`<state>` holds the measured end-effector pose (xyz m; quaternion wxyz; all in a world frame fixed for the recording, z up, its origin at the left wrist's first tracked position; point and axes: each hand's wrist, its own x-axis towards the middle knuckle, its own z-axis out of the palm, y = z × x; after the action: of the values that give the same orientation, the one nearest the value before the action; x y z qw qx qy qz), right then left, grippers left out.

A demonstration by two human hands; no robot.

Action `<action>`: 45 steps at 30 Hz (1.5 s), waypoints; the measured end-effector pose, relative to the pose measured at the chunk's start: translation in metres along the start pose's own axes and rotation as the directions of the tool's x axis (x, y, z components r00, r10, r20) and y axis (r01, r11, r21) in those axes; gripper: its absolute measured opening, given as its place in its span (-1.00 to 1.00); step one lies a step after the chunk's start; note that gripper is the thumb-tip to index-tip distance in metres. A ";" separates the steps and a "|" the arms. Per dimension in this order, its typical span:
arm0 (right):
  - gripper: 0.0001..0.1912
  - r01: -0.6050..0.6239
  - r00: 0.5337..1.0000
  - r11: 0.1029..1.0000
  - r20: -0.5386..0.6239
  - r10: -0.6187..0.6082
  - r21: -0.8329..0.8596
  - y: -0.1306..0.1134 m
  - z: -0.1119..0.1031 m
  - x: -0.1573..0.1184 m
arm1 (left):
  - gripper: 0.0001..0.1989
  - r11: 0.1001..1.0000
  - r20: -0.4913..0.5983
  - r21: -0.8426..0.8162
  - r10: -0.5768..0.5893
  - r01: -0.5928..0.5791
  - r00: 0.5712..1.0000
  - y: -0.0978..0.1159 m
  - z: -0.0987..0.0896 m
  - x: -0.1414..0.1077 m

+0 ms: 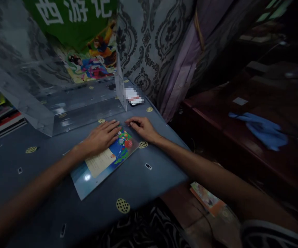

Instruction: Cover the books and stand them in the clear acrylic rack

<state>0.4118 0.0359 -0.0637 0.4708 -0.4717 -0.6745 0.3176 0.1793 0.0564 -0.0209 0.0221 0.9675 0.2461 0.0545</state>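
Observation:
A thin, glossy booklet (105, 162) with a blue, colourfully illustrated cover and a pale panel lies at an angle on the patterned blue-grey tablecloth (164, 172). My left hand (103, 136) rests flat across its upper part, fingers stretched out and covering some of the cover. Just beyond the booklet's far right edge, my right hand (143, 129) is held low over the cloth. Its thumb and fingers are curled together; whatever is between them, if anything, is hidden or too small to name.
A clear plastic stand (87, 115) is behind my hands, with a green illustrated book (87, 41) upright in it. Stacked books (6, 124) are at the left. A phone-like object (135, 96) lies near the curtain. A blue cloth (265, 131) lies on dark red furniture.

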 end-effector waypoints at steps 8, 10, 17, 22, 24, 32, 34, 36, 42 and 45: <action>-0.73 -0.016 0.996 0.996 0.094 0.008 0.086 -0.012 -0.023 -0.035 | -0.53 0.990 -0.094 0.103 -0.091 0.101 0.991 0.086 -0.001 -0.013; -0.72 -0.026 0.993 0.995 0.120 0.015 0.096 -0.017 -0.028 -0.044 | -0.61 0.983 -0.118 0.140 -0.101 0.117 0.988 0.090 0.001 -0.011; -0.72 -0.053 0.989 0.994 0.139 0.039 0.097 -0.030 -0.036 -0.067 | -0.66 0.987 -0.193 0.137 -0.056 0.084 0.979 0.088 0.003 -0.010; -0.72 -0.048 0.991 0.991 0.127 0.032 0.129 -0.034 -0.037 -0.073 | -0.67 0.978 -0.239 0.195 -0.029 0.077 0.971 0.089 0.004 -0.011; -0.72 -0.056 0.990 0.991 0.132 0.040 0.122 -0.036 -0.038 -0.074 | -0.67 0.977 -0.247 0.201 -0.021 0.073 0.969 0.089 0.004 -0.011; -0.72 -0.054 0.991 0.998 0.123 0.050 0.029 -0.039 -0.037 -0.075 | -0.66 0.976 -0.264 0.208 -0.011 0.068 0.965 0.089 0.006 -0.012; -0.72 -0.051 0.992 0.998 0.118 0.046 0.038 -0.039 -0.036 -0.075 | -0.66 0.975 -0.265 0.211 -0.011 0.069 0.964 0.090 0.006 -0.011; -0.71 -0.051 0.992 0.998 0.115 0.045 0.047 -0.038 -0.036 -0.075 | -0.67 0.974 -0.275 0.217 0.002 0.060 0.962 0.090 0.007 -0.011; -0.71 -0.060 0.991 0.998 0.118 0.056 0.031 -0.038 -0.036 -0.075 | -0.67 0.984 -0.264 0.151 -0.054 0.097 0.963 0.090 0.009 -0.012; -0.71 -0.064 0.991 0.998 0.121 0.060 0.024 -0.038 -0.035 -0.075 | -0.66 0.983 -0.272 0.164 -0.035 0.082 0.962 0.090 0.009 -0.012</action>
<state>0.4403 -0.0479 -0.0431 0.4256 -0.4658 -0.6822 0.3694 0.2127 -0.0283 -0.0242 -0.0941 0.9418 0.2790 0.1624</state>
